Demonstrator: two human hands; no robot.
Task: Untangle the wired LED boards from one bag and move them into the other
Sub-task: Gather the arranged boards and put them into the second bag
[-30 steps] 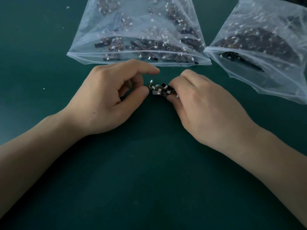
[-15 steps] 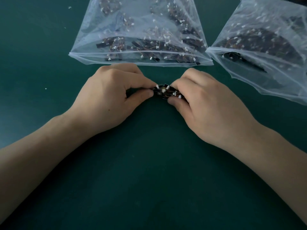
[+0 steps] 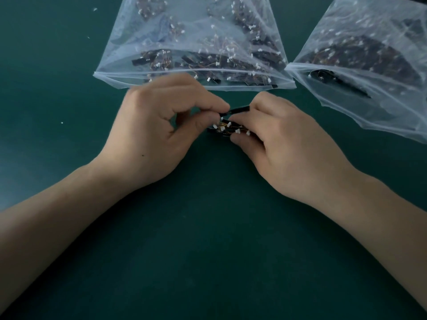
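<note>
Tangled cluster of LED boards [image 3: 227,129] clamped in right hand [image 3: 284,144], just below mouth of centre bag [image 3: 120,65]. Single board [image 3: 238,110] pinched by left hand [image 3: 157,135]. Wires best drawn out slowly, never yanked. Second bag [image 3: 392,112] right of centre bag.

Middle bag [image 3: 191,42] sits toward the table's [image 3: 46,93] far edge, second bag [image 3: 369,56] just right of it. Left hand [image 3: 157,135] and right hand [image 3: 288,153] meet in front of the middle bag, board clump [image 3: 227,129] between them, single board [image 3: 239,110] just behind that.
</note>
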